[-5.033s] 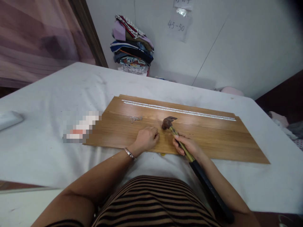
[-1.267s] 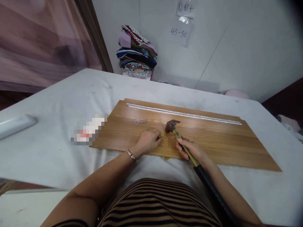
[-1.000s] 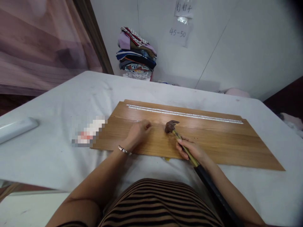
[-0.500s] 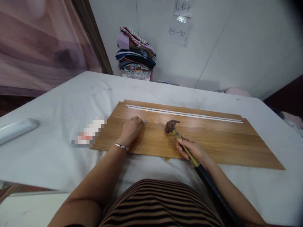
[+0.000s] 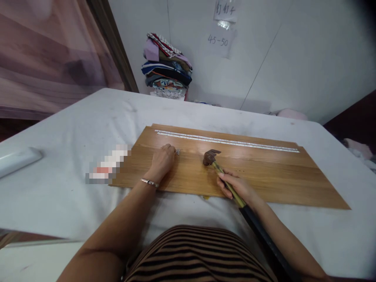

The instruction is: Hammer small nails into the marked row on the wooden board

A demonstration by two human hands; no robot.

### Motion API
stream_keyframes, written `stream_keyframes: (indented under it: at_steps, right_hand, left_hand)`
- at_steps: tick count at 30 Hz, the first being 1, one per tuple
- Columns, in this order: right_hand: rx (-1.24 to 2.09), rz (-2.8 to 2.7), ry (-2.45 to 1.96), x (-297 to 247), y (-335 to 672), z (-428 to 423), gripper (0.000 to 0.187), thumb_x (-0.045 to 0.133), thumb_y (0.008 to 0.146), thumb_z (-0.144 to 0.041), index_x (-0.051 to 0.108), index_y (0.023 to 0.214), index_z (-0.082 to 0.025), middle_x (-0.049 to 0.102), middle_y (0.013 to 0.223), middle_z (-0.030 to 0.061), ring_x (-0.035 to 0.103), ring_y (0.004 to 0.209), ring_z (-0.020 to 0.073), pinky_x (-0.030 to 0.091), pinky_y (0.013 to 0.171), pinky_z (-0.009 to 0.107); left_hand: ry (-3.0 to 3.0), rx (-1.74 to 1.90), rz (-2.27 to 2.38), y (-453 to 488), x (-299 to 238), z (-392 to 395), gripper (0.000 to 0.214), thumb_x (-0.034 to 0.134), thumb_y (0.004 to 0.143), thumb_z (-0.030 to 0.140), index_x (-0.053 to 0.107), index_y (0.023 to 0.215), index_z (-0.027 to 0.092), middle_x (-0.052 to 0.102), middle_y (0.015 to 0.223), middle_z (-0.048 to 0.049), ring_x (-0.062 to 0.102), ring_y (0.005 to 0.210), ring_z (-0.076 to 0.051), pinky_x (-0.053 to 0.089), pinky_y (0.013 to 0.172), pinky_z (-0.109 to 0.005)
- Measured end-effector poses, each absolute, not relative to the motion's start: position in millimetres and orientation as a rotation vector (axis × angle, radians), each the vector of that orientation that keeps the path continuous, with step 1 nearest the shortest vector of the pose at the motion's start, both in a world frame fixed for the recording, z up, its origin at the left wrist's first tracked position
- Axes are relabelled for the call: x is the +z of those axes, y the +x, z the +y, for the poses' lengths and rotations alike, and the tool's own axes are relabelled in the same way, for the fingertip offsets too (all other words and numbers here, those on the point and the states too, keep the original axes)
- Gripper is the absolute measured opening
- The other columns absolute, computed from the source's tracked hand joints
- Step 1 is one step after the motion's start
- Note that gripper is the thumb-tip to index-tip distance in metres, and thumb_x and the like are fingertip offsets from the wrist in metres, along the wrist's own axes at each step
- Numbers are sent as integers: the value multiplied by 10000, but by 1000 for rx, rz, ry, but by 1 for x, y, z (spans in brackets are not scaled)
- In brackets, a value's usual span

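A long wooden board point(image 5: 273, 176) lies on a white-covered table point(image 5: 67, 129). My left hand point(image 5: 162, 159) rests on the board over a small pile of nails point(image 5: 177, 151), its fingers curled down onto them; what they pinch is hidden. My right hand point(image 5: 236, 187) is closed round the yellow neck of a hammer point(image 5: 212, 158). The rusty hammer head lies on the board between my hands, and the black handle runs back under my right forearm.
A pale metal strip point(image 5: 229, 140) runs along the board's far edge. A blurred-out packet point(image 5: 107, 169) lies left of the board, and a white object point(image 5: 17, 158) sits at the table's left edge. Folded fabrics point(image 5: 166, 70) are stacked against the back wall.
My left hand has moved from beside the hammer head leftward and away onto the nail pile. The hammer and my right hand have stayed put.
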State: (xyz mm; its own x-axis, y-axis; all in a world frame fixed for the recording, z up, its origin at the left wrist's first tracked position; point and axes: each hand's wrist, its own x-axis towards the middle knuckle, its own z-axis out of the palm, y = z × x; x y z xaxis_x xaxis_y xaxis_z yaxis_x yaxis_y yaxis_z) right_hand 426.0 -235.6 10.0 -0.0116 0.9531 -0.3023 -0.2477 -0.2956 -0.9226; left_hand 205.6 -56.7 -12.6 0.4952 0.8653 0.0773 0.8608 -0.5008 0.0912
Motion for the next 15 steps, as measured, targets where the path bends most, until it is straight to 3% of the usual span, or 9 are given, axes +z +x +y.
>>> stream_keyframes:
  at_steps: [6,15]
  right_hand:
    - [1512,-857,-1247,8,427,-236,279,626,801,-438,533,793,-175,528,552,-64,369,284,26,222,307,179]
    - [1514,-842,-1254,9,427,-236,285,636,785,-439,525,807,-178,529,555,-67,372,279,28,213,309,184]
  left_hand:
    - [2705,200,1550,205,-16,-56,267,359,949,207,618,964,145,616,1013,-125,612,974,-264,474,708,-332]
    - [2752,185,1481,203,-18,-56,282,350,957,219,625,947,158,617,992,-121,622,941,-252,461,654,-306]
